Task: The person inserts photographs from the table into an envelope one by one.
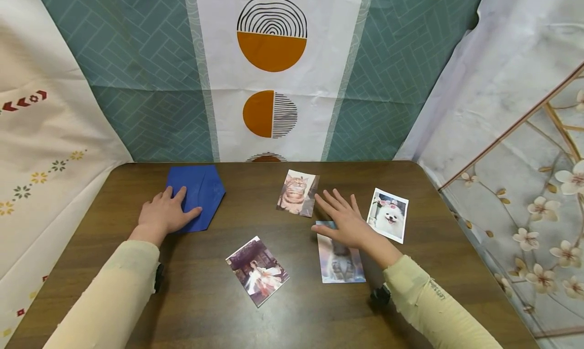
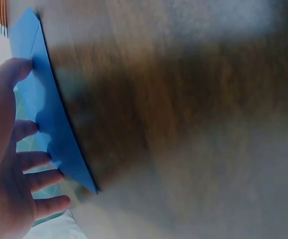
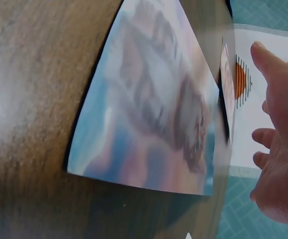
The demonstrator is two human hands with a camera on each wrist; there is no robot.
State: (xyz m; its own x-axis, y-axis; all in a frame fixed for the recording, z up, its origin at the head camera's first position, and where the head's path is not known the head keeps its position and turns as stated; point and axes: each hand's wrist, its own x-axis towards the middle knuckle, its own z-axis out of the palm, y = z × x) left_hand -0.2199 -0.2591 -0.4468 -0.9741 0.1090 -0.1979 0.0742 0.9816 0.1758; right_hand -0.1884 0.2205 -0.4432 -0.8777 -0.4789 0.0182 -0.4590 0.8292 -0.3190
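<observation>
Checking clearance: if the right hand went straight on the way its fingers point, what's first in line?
Likely the orange cat photo, just ahead and to the left of the right hand in the head view. The hand looks raised, so it might pass over; height is hard to judge.

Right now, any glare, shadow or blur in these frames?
Head: mostly sharp, soft glare low on the table, shadow beside the left sleeve. Left wrist: table grain blurred, dark shadow band across it. Right wrist: nearest photo soft, pale glare on the table at left.
</observation>
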